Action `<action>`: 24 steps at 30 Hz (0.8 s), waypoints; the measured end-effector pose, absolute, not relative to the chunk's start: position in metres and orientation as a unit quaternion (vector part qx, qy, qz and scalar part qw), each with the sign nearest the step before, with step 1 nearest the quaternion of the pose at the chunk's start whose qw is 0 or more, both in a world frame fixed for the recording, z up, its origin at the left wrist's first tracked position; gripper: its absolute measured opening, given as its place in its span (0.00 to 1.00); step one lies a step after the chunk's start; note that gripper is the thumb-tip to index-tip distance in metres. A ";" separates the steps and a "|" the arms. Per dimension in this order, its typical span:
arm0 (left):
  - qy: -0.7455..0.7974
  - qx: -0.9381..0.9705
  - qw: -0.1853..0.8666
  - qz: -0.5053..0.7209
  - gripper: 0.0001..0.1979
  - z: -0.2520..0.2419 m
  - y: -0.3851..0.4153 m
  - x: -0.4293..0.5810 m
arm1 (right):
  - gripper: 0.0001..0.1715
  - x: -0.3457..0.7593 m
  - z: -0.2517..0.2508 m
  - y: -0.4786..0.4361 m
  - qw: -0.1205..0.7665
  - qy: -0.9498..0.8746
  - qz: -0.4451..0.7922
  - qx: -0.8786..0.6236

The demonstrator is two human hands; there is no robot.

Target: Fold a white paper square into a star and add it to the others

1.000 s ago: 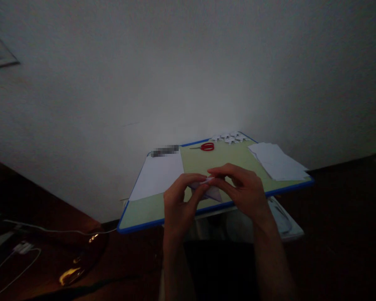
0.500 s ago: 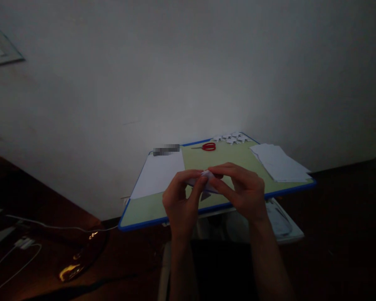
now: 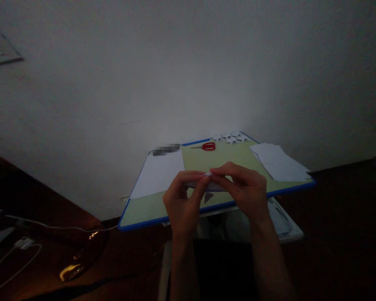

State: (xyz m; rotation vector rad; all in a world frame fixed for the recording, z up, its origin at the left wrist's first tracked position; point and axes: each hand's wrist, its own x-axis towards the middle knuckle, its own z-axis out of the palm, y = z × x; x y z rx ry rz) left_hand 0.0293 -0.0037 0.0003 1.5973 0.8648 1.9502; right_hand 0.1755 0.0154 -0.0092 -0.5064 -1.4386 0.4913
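Pinching a small folded paper (image 3: 218,187) between thumb and fingertips of the left hand (image 3: 181,205) and the right hand (image 3: 248,190), holding it above the desk (image 3: 146,212), around the middle of the near edge. Possibly risking a crooked crease or torn tip by pulling unevenly, or dropping it by loosening both pinches.

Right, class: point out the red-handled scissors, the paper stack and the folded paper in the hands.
Scissors (image 3: 204,146): head view, red handles, blade end.
Paper stack (image 3: 280,163): head view, top sheet.
Folded paper (image 3: 216,187): head view, panel below the pinched edge.
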 end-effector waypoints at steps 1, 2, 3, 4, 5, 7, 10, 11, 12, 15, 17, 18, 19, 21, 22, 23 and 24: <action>0.318 0.577 0.238 0.714 0.05 0.000 -0.004 0.030 | 0.16 0.175 -0.009 0.016 0.698 -0.643 0.223 -0.222; 0.321 0.572 0.236 0.717 0.05 -0.001 -0.004 0.032 | 0.16 0.175 -0.008 0.016 0.700 -0.640 0.228 -0.219; 0.326 0.567 0.234 0.719 0.04 -0.001 -0.004 0.033 | 0.16 0.174 -0.007 0.016 0.702 -0.637 0.232 -0.218; 0.331 0.563 0.231 0.721 0.04 -0.001 -0.004 0.034 | 0.16 0.174 -0.006 0.016 0.704 -0.633 0.238 -0.217; 0.334 0.558 0.230 0.724 0.04 -0.002 -0.004 0.035 | 0.15 0.173 -0.005 0.016 0.705 -0.629 0.245 -0.217; 0.340 0.551 0.232 0.726 0.04 -0.002 -0.005 0.038 | 0.13 0.172 -0.003 0.015 0.708 -0.616 0.262 -0.226; 0.345 0.547 0.232 0.726 0.04 -0.002 -0.005 0.040 | 0.07 0.171 0.000 0.013 0.705 -0.594 0.293 -0.253; 0.346 0.549 0.230 0.726 0.04 -0.002 -0.005 0.041 | 0.06 0.171 0.001 0.013 0.703 -0.589 0.304 -0.260; 0.345 0.551 0.229 0.725 0.04 -0.002 -0.004 0.041 | 0.05 0.171 0.001 0.012 0.700 -0.585 0.313 -0.263; 0.339 0.554 0.233 0.724 0.05 -0.003 -0.003 0.039 | 0.04 0.172 0.001 0.011 0.696 -0.587 0.320 -0.260; 0.335 0.562 0.239 0.718 0.04 -0.002 -0.002 0.037 | 0.04 0.174 0.000 0.011 0.693 -0.595 0.306 -0.266; 0.332 0.569 0.241 0.712 0.04 -0.002 -0.002 0.036 | 0.03 0.175 0.000 0.011 0.693 -0.599 0.295 -0.272; 0.328 0.578 0.242 0.707 0.04 -0.001 -0.002 0.035 | 0.03 0.175 -0.001 0.011 0.692 -0.603 0.284 -0.278; 0.313 0.596 0.239 0.700 0.04 0.000 -0.002 0.032 | 0.03 0.176 -0.002 0.011 0.691 -0.609 0.267 -0.283; 0.302 0.605 0.236 0.698 0.04 0.000 -0.002 0.031 | 0.03 0.176 -0.003 0.011 0.692 -0.610 0.262 -0.283; 0.293 0.614 0.235 0.694 0.03 0.000 -0.002 0.029 | 0.03 0.177 -0.003 0.011 0.693 -0.611 0.259 -0.280; 0.286 0.625 0.236 0.687 0.02 0.000 -0.003 0.027 | 0.03 0.177 -0.004 0.011 0.695 -0.611 0.258 -0.278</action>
